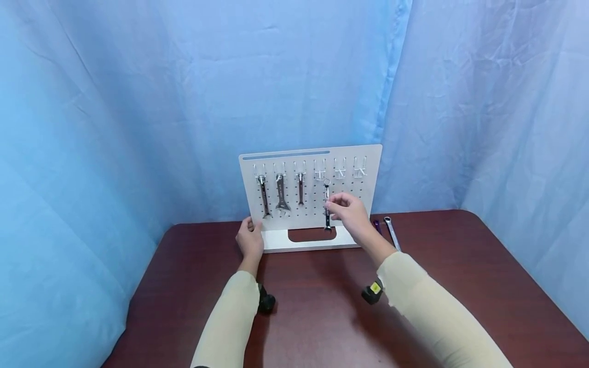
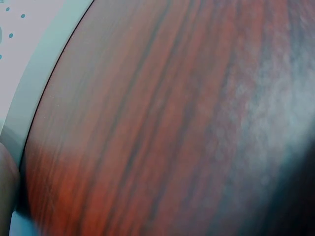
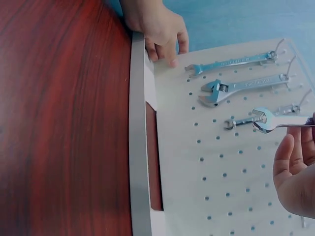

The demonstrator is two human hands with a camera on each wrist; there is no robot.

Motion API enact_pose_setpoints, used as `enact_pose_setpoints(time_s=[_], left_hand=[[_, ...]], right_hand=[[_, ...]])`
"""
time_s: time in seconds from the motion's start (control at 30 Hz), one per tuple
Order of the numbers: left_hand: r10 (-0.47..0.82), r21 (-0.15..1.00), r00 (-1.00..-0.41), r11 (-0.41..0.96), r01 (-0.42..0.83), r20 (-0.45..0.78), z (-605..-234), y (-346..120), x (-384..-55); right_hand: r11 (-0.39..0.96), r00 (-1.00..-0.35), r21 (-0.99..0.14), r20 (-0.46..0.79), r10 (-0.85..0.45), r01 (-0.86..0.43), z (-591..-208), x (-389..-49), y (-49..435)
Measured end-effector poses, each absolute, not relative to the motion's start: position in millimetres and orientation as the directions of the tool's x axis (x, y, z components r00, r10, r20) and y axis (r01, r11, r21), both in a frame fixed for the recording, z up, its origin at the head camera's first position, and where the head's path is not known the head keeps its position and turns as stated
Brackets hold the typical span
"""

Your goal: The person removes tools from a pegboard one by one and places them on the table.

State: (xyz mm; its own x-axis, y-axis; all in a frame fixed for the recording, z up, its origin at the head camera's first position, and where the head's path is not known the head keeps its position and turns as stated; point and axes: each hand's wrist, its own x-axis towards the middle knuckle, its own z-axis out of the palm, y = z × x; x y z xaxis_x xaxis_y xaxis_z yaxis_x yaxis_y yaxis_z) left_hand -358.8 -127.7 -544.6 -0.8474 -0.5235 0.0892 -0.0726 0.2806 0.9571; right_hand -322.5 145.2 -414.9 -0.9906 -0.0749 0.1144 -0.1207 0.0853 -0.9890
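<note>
Here on the red-brown table (image 1: 313,312) stands the white pegboard (image 1: 313,221), its lower left edge gripped by the left hand (image 1: 250,238), seemingly for steadiness, while the right hand (image 1: 352,214) pinches a wrench (image 1: 327,221) mid-shaft before it, ring end up near a hook (image 1: 319,175), presumably leaving that ring free.

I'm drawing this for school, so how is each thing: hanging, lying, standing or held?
White perforated rectangular pegboard: standing
Long silver metal wrench: hanging
Silver metal adjustable wrench: hanging
Short silver metal wrench: hanging
Two rightmost pale wire hooks: empty
Slim silver metal wrench: held upright by the right hand
Left hand: gripping the pegboard's edge
Purple metal tool: lying, partly hidden
Loose silver metal wrench: lying on the reddish-brown table
Light blue cloth curtains: hanging
</note>
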Motion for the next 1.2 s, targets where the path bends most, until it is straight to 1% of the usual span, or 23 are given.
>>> enact_pose_setpoints(time_s=[0.23, 0.4, 0.5, 0.7, 0.87, 1.07, 1.2], left_hand=[[-0.524, 0.955, -0.844, 0.292, -0.051, 0.115, -547, -127, -360], [-0.522, 0.955, -0.846, 0.289, -0.062, 0.103, -546, -127, -360], [-0.521, 0.957, -0.848, 0.280, -0.069, 0.092, -545, -126, -359], [-0.523, 0.958, -0.847, 0.280, -0.063, 0.097, -544, -126, -359], [-0.522, 0.959, -0.847, 0.277, -0.061, 0.097, -544, -126, -359], [-0.525, 0.958, -0.846, 0.277, -0.069, 0.091, -543, -127, -358], [-0.523, 0.958, -0.848, 0.276, -0.077, 0.083, -542, -126, -358]], right_hand=[[0.081, -0.994, -0.991, 0.101, -0.031, -0.103, -428, -315, 189], [0.072, -0.997, -0.996, 0.061, 0.037, -0.058, -442, -311, 227], [0.106, -0.996, -0.994, 0.032, 0.081, -0.023, -452, -311, 252], [0.239, -0.988, -0.969, -0.024, 0.156, 0.061, -475, -317, 301], [0.333, -0.967, -0.929, -0.079, 0.242, 0.159, -489, -322, 326], [0.485, -0.949, -0.836, -0.125, 0.289, 0.257, -501, -326, 342], [0.632, -0.953, -0.728, -0.101, 0.285, 0.267, -508, -328, 348]])
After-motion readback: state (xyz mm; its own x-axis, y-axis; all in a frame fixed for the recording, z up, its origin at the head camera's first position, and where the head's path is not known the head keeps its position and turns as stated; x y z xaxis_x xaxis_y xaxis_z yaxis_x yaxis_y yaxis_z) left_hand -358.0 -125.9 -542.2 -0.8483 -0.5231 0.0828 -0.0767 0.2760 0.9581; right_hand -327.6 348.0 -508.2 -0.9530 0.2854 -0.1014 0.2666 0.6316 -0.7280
